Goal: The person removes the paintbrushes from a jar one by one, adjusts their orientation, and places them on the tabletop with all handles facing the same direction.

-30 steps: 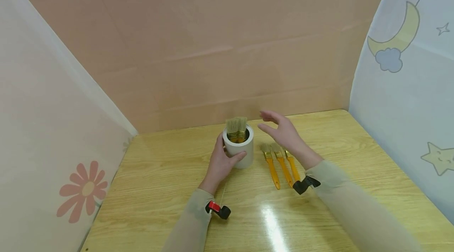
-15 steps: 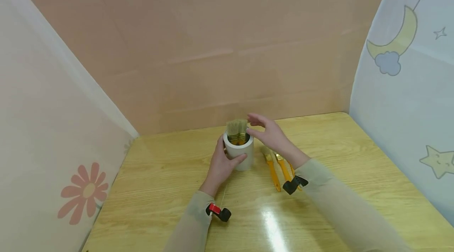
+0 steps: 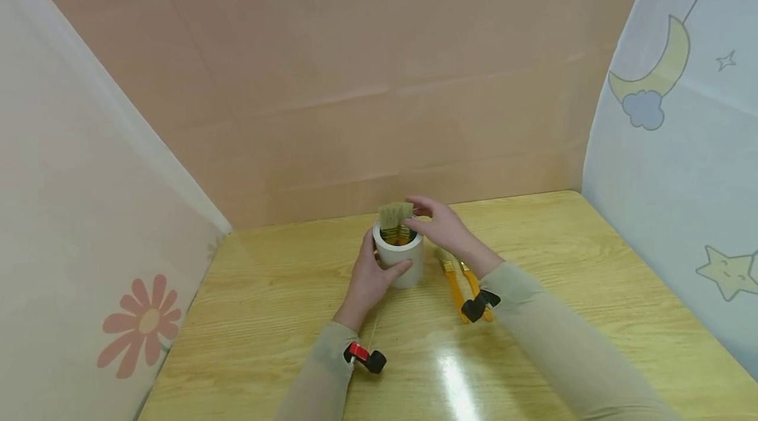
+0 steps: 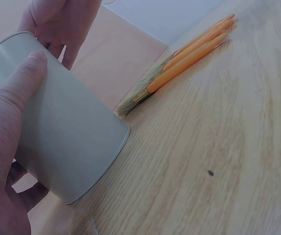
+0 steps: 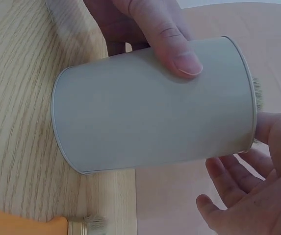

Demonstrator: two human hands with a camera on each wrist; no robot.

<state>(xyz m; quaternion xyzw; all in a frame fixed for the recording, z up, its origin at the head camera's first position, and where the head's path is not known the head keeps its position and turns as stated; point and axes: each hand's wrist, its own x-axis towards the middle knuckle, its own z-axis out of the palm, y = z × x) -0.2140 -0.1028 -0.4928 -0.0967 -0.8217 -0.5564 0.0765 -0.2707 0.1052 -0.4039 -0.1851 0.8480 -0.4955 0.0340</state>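
Observation:
My left hand [image 3: 370, 279] grips the side of a pale grey can [image 3: 404, 268], which stands upright on the table; its thumb lies across the front. Light bristles of paintbrushes [image 3: 393, 216] stick up above the can's rim, their handles down inside. My right hand [image 3: 441, 227] is at the right of the rim, thumb and forefinger apart at the bristles' edge. Its other fingers [image 5: 231, 181] hang loosely beside the can in the right wrist view. Whether they touch the bristles firmly is hard to tell. Three orange-handled paintbrushes [image 4: 187, 61] lie side by side on the table.
The wooden table [image 3: 284, 302] meets a plain pinkish-brown backdrop [image 3: 331, 145] behind the can. White printed sheets stand at the left and right sides. My right forearm [image 3: 568, 335] passes over part of the loose brushes.
My right hand has moved left and slightly down to the bristles at the can's rim. My left hand keeps its grip on the can, and the bristles look unmoved in it.

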